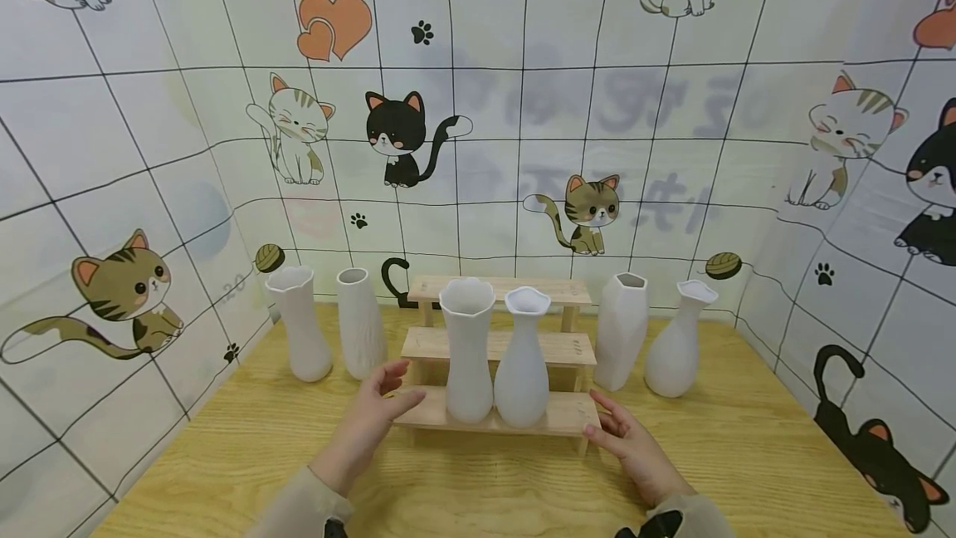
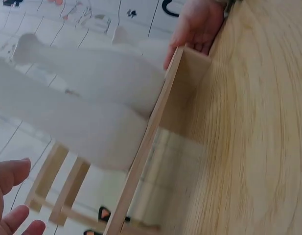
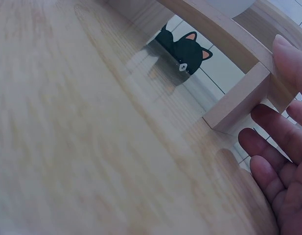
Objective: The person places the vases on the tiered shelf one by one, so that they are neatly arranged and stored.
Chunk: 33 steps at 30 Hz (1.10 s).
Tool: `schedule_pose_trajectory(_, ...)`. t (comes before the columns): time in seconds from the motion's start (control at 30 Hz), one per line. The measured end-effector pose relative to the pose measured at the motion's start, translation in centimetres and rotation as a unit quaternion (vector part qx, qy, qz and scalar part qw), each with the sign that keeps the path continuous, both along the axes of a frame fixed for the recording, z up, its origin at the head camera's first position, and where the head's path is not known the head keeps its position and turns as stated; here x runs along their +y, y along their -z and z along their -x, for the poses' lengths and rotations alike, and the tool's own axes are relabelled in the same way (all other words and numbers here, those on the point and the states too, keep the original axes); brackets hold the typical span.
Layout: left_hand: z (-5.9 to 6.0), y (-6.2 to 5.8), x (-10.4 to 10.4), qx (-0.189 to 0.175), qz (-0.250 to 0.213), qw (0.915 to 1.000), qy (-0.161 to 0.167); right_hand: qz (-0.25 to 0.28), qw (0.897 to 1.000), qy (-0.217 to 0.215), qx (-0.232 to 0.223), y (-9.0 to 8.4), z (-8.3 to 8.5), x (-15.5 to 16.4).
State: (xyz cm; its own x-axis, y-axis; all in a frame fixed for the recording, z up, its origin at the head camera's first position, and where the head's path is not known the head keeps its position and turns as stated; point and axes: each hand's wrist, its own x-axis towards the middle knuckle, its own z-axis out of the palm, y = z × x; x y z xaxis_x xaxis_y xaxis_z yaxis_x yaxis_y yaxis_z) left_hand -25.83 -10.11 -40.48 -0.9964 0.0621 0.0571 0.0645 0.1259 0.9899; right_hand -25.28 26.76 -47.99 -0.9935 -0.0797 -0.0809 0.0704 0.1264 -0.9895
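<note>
A three-step wooden display stand [image 1: 418, 347] stands on the table. Two white vases stand upright side by side on its lowest step: a taller one with a scalloped rim [image 1: 469, 355] and a slender-necked one [image 1: 522, 380]. My left hand [image 1: 371, 413] hovers by the stand's left end, thumb and fingers spread, holding nothing; its fingertips [image 2: 16, 215] show apart from the wood in the left wrist view. At the other end my right hand [image 1: 631, 447] touches the lowest step, its thumb by the board's edge and its loose fingers [image 3: 268, 152] beside the end leg.
Left of the stand are a wavy-rimmed white vase [image 1: 300, 326] and a ribbed white vase [image 1: 362, 326]. To the right stand a faceted white vase [image 1: 621, 335] and a narrow-necked white vase [image 1: 678, 347]. A cat-print sheet [image 1: 485, 164] surrounds the wood-grain table [image 1: 463, 496].
</note>
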Motion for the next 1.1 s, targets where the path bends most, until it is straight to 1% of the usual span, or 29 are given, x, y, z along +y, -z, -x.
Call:
schedule_pose_trajectory(0.17, 0.6, 0.4, -3.4, -0.001, -0.009, 0.9991, -0.042, -0.003, 1.0, 0.001, 0.003, 0.1, 0.0, 0.0)
schedule_pose_trajectory(0.23, 0.8, 0.6, -4.9, -0.002, -0.006, 0.9982, -0.059, -0.001, 1.0, 0.001, 0.004, 0.1, 0.0, 0.0)
schedule_pose_trajectory(0.37, 1.4, 1.1, -7.6, -0.004, 0.01, 0.9944, -0.105, 0.003, 1.0, -0.001, 0.005, 0.2, 0.0, 0.0)
schedule_pose_trajectory(0.47, 1.8, 1.4, -9.4, -0.001, 0.015, 0.9891, -0.147, 0.002, 1.0, -0.002, 0.005, 0.1, 0.0, 0.0)
schedule_pose_trajectory(0.57, 2.4, 1.6, -11.0, 0.003, 0.007, 0.9805, -0.197, -0.001, 1.0, 0.0, 0.004, 0.0, 0.0, -0.1)
schedule_pose_trajectory(0.73, 3.4, 1.6, -13.2, -0.009, -0.007, 0.9677, -0.252, -0.003, 1.0, 0.003, 0.004, 0.0, -0.1, -0.1)
schedule_pose_trajectory(0.9, 4.6, 1.7, -14.5, -0.017, -0.01, 0.9601, -0.279, -0.003, 1.0, 0.001, 0.007, 0.0, -0.2, 0.0)
schedule_pose_trajectory(1.1, 6.0, 1.4, -15.0, -0.011, -0.013, 0.9631, -0.269, 0.0, 1.0, -0.002, 0.011, 0.0, -0.2, 0.0)
